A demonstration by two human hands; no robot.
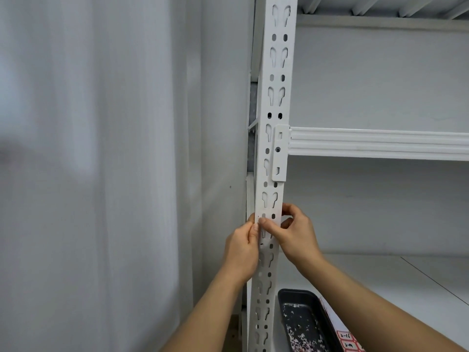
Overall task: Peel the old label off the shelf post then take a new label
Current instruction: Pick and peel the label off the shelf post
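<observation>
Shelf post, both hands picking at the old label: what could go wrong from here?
1. The old label shows only as a tiny bit between the left hand and right hand; it may tear and leave scraps on the shelf post.
2. Fingertips work right beside the punched slots; a slip could scrape them on the edges.
3. The dark tray and label sheet sit under the right forearm; dropping the arm could knock them.

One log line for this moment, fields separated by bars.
stage: peeling | left hand: pinching at shelf post edge | right hand: fingers on post front | old label: too small to see | black tray: holds scraps
</observation>
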